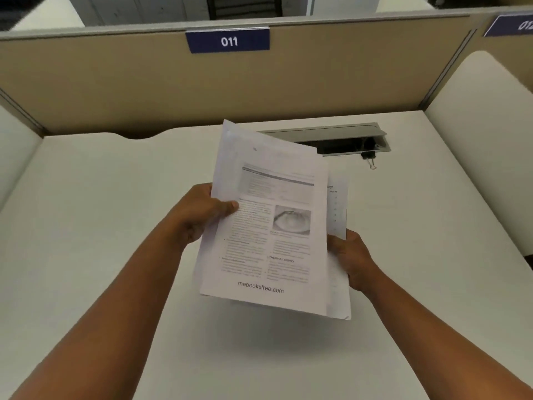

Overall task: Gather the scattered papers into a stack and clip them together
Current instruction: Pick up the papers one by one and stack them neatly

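Both hands' grip on papers (268, 226), binder clip (370, 158) beyond

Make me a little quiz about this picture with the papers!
1. True or false: the papers lie flat on the desk.
2. Which hands hold the papers? A) left only B) right only C) both
3. Fill in: the black clip lies on the desk beside the cable ____.

Key:
1. False. They are held up off the desk.
2. C. The left hand grips the left edge, the right hand the right edge.
3. Slot.
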Available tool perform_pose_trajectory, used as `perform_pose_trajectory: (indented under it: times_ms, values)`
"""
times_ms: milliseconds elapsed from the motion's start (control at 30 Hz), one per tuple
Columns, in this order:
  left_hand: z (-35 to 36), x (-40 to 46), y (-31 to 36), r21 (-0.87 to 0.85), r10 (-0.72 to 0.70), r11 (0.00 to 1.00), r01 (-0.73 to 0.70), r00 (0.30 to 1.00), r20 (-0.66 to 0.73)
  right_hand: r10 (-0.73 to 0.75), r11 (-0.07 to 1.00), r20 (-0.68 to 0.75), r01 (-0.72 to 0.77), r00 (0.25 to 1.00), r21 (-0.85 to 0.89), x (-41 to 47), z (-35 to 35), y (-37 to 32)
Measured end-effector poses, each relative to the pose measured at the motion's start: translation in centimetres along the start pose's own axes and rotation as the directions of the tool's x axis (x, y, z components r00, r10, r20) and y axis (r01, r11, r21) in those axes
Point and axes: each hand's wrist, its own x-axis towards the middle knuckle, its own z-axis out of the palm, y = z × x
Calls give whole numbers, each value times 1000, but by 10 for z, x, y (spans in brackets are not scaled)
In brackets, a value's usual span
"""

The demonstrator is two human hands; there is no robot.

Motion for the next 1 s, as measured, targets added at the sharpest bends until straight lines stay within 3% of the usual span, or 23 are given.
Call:
perform_pose_trajectory:
  times_ms: [300,467,567,1000]
  values:
    - [9,6,-58,2,-77,997,77,996,-38,47,999,54,-46,997,-18,-5,29,1]
    - [13,10,-72,-17,12,1000,-18,956,-293,71,997,93,-70,993,-17,-6,33,4]
    - [16,12,-81,7,63,998,-65,924,-376,71,997,105,-69,992,-21,-7,36,7]
    - [38,12,-114,37,-15,999,31,921,-389,89,993,117,-79,989,-88,-6,38,26]
